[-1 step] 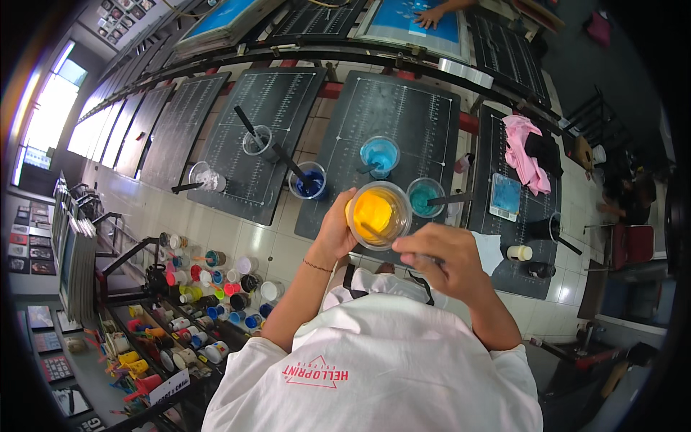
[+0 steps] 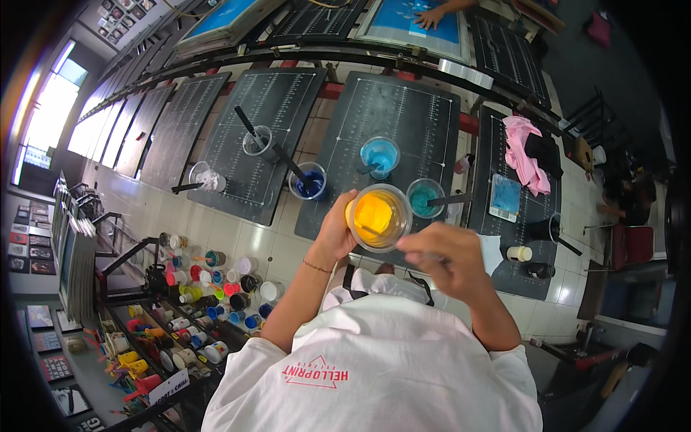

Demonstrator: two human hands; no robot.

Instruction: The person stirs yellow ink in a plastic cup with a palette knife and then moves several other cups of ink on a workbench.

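Note:
A clear plastic cup (image 2: 400,203) with thick yellow ink (image 2: 373,216) in it is held by my left hand (image 2: 338,228), whose fingers wrap its left side. My right hand (image 2: 450,259) is closed, slightly blurred, at the cup's lower right. From it a thin stirring stick (image 2: 378,234) reaches into the yellow ink. Just beyond the cup stand a cup of light blue ink (image 2: 379,156) and a cup of teal ink (image 2: 425,198) with a dark spatula in it. To the left is a cup of dark blue ink (image 2: 308,181), also with a dark spatula.
Dark printing boards (image 2: 403,108) lie before me. A cup of white ink (image 2: 208,178) and a greyish cup (image 2: 258,140) stand on the left board. On the right are a scale (image 2: 504,198) and pink cloth (image 2: 525,151). Ink jars (image 2: 230,288) crowd the lower left. Another person's hand (image 2: 430,17) rests on a blue screen.
My right hand has shifted slightly to the right, and the stick has moved a little in the ink. The cup has dipped slightly toward me.

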